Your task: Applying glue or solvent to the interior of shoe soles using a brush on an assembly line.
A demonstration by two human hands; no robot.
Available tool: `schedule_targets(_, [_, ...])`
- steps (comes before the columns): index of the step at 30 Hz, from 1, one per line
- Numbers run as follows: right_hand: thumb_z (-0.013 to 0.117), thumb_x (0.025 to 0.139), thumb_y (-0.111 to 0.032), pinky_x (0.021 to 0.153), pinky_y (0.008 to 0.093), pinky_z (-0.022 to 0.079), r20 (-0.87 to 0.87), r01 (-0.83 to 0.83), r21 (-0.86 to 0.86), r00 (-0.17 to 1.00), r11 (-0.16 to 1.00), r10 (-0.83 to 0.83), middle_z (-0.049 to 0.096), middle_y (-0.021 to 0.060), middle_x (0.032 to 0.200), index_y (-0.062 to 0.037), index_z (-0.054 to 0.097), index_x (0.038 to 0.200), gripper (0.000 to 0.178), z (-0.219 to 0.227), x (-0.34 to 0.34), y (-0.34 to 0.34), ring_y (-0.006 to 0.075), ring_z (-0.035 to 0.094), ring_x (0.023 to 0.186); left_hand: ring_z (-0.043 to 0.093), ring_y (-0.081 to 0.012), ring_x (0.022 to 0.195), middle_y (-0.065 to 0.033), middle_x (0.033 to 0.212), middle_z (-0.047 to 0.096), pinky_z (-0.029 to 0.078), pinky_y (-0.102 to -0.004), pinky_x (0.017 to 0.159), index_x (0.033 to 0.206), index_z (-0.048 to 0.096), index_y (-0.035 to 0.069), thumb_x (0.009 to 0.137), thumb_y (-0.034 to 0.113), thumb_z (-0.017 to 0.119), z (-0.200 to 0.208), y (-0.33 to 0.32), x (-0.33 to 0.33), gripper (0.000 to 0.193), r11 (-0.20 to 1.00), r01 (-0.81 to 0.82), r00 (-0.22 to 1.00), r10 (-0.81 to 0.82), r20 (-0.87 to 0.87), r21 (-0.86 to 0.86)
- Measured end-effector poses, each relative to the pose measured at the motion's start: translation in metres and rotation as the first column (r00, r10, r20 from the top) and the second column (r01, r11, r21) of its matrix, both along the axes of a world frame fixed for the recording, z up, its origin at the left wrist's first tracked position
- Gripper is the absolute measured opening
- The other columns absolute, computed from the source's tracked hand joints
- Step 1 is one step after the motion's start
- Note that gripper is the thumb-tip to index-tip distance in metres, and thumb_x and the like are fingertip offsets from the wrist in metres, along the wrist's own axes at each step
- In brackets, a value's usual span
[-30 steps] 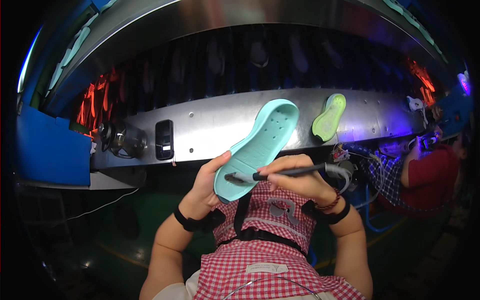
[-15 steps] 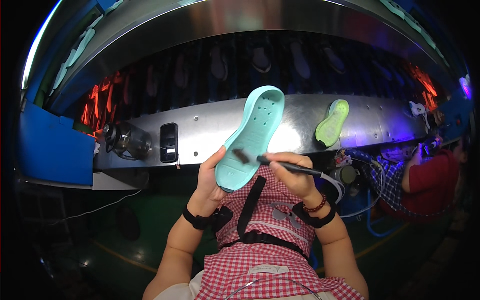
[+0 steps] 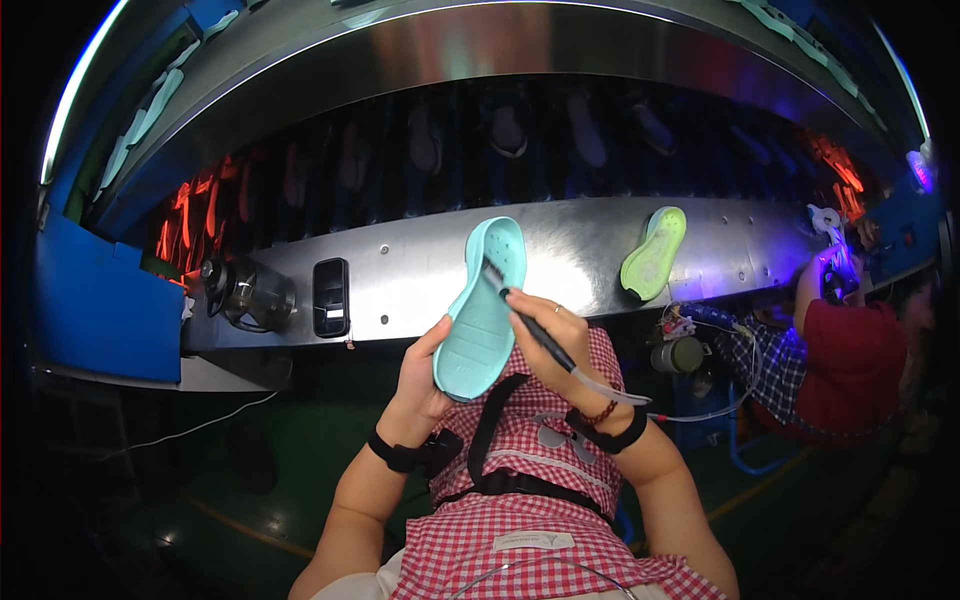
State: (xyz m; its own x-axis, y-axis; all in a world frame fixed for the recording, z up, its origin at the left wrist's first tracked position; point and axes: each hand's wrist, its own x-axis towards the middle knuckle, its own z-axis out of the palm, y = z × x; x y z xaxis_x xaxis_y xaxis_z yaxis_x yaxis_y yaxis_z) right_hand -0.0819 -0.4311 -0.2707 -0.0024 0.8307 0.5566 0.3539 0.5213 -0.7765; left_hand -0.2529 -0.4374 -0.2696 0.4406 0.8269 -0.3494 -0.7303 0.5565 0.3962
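A turquoise shoe sole is held up in front of me, its holed end pointing away. My left hand grips the near end by its left edge, with the fingers partly hidden beneath it. In my right hand is a black-handled brush with a pale tube running from its rear end. The bristles touch the inside of the sole, close to the small holes. A yellow-green shoe sole lies apart on the metal bench, to the right.
On the metal bench stand a glass jug and a dark phone, both at the left. Beyond it runs a dark conveyor carrying several soles, with red glowing ends. At right, a person in red works beside a round container.
The brush has moved from the sole's middle toward its far, holed end, and my right hand has followed it. My left hand has tilted the sole and brought it slightly nearer.
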Motion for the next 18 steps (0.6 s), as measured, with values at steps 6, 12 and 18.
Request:
schedule_targets(6, [0.058,0.078,-0.004,0.042,0.0177,0.035,-0.582,-0.611,-0.427,0.750,0.667,0.315,0.063,0.0079,0.081,0.0042,0.063,0.096,0.021,0.036,0.021,-0.026,0.0039,0.044,0.048,0.052,-0.0259,0.108,-0.0167,0.122,0.048,0.041,-0.0392,0.092,0.130,0.032,-0.001,0.093,0.028,0.034,0.009,0.003,-0.019,0.047,0.998,0.017,0.991,-0.010,-0.136,0.057])
schedule_targets(12, [0.045,0.087,-0.009,0.038,0.0188,0.033,-0.899,-0.602,0.041,0.327,0.798,0.293,0.054,0.0283,0.109,0.0012,0.048,0.110,0.025,0.011,0.084,-0.037,0.0068,0.040,0.035,0.052,-0.0366,0.106,-0.0240,0.122,0.046,0.043,-0.0469,0.090,0.130,0.030,-0.006,0.090,0.036,0.028,0.113,0.024,-0.066,0.057,0.884,-0.146,0.973,0.210,-0.097,0.444])
schedule_targets(18, [0.047,0.086,-0.007,0.039,0.0208,0.034,-0.945,-0.600,-0.140,0.318,0.788,0.074,0.057,0.0270,0.104,0.0033,0.052,0.105,0.022,-0.002,0.084,-0.029,0.0079,0.040,0.037,0.028,-0.0400,0.124,-0.0214,0.136,0.028,0.026,-0.0612,0.097,0.133,0.024,0.001,0.089,0.048,0.018,0.194,0.158,-0.164,0.065,0.658,-0.446,0.893,0.278,0.355,0.607])
